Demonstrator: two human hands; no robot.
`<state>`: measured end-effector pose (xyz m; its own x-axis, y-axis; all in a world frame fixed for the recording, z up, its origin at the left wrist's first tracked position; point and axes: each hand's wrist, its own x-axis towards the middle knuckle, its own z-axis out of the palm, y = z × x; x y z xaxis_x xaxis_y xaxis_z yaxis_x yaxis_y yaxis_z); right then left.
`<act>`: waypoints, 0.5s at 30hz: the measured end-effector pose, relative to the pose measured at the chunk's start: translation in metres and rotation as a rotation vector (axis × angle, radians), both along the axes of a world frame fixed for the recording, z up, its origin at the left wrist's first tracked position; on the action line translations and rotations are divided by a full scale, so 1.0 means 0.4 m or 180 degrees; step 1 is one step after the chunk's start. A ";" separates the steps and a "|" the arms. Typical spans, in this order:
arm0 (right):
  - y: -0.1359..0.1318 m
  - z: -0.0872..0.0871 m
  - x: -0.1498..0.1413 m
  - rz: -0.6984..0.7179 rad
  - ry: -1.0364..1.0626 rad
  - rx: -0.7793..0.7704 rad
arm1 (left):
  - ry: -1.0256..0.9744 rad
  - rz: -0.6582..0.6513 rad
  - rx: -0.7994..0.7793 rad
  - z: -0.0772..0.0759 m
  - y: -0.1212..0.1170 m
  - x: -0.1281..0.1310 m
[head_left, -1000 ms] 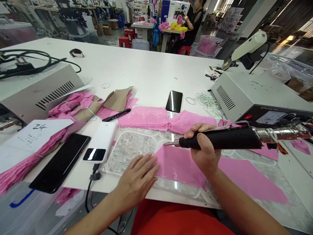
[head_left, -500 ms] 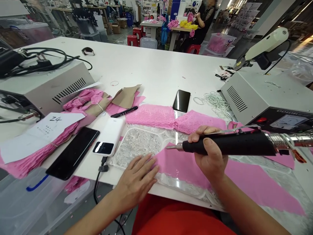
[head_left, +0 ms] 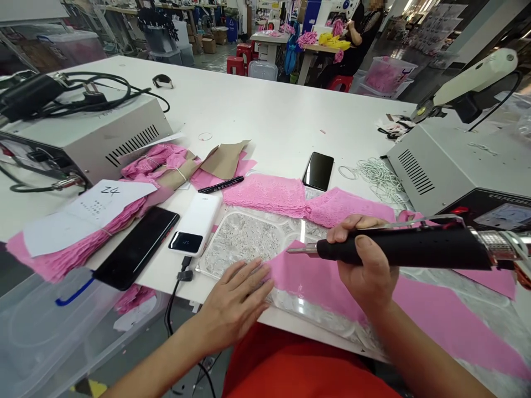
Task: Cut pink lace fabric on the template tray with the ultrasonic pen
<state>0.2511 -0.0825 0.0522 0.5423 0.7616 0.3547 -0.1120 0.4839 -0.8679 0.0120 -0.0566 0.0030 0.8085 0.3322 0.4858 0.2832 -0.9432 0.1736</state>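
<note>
Your right hand [head_left: 369, 262] has its grip closed round the black handheld tool [head_left: 398, 247], tip at the pink fabric piece [head_left: 315, 279], lower center of frame. Your left hand [head_left: 238, 301] lies flat, fingers on that piece's left edge. 2 pink lace stacks [head_left: 265, 194] [head_left: 348, 207] sit behind on the counter [head_left: 257, 116], 1 phone [head_left: 318, 170] just beyond.

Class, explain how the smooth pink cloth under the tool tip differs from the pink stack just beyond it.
The smooth pink cloth has a plain surface, whereas the pink stack has a lacy pattern. The cloth looks like one thin layer; the stack shows many. The left hand reaches the cloth's edge, while no hand touches the stack. Both are pink.
</note>
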 end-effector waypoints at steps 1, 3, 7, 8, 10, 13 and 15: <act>-0.002 0.001 -0.004 0.0017 0.0007 -0.0021 | -0.0004 0.0007 0.0003 0.000 -0.002 -0.003; -0.005 0.001 -0.011 0.0053 0.0005 -0.0051 | -0.0011 0.0029 0.0009 0.000 -0.006 -0.009; -0.001 -0.006 -0.019 0.0104 -0.0052 -0.0029 | -0.0005 0.0064 0.0018 -0.002 -0.011 -0.018; 0.000 -0.008 -0.019 0.0115 -0.0053 -0.0020 | -0.0002 0.0072 0.0016 -0.003 -0.012 -0.019; 0.003 -0.008 -0.019 0.0128 -0.0038 -0.0014 | -0.0010 0.0082 0.0007 -0.004 -0.012 -0.020; 0.002 -0.005 -0.021 0.0129 -0.0007 -0.0026 | -0.0052 0.0080 -0.0014 -0.003 -0.013 -0.020; 0.000 -0.001 -0.026 0.0151 -0.0001 -0.0039 | -0.0056 0.0073 -0.0017 -0.002 -0.013 -0.020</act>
